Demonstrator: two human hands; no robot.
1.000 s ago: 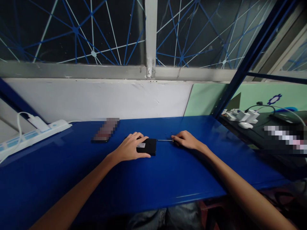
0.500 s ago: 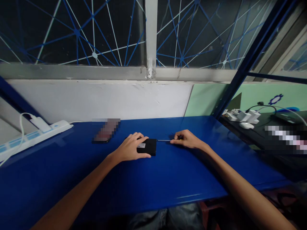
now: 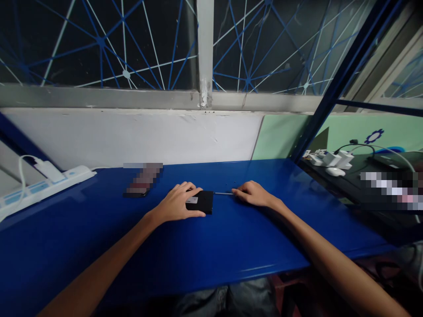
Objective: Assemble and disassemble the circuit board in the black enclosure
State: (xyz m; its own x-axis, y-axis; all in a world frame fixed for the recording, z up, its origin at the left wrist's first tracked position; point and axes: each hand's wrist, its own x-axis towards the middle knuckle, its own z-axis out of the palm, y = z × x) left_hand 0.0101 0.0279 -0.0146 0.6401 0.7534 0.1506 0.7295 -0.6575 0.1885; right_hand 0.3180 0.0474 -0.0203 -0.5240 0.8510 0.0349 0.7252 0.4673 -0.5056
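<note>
A flat black box with a pale label lies on the blue table. My left hand grips it from the left, thumb along the near edge and fingers over the far side. To the right, my right hand is closed around the handle of a thin metal-shafted tool, which looks like a screwdriver. Its shaft points left, and the tip meets the box's right side near the far corner. My fingers hide the handle.
A phone-like dark object, partly pixelated, lies behind and left of the box. At the far left is a white power strip with a plug and cable. White chargers sit on a black surface at the right, beyond a blue post.
The whole view has shifted slightly. My right fingers have curled more closely over the tool's handle, and its yellow part is now out of sight. The box and my left hand look unchanged.
</note>
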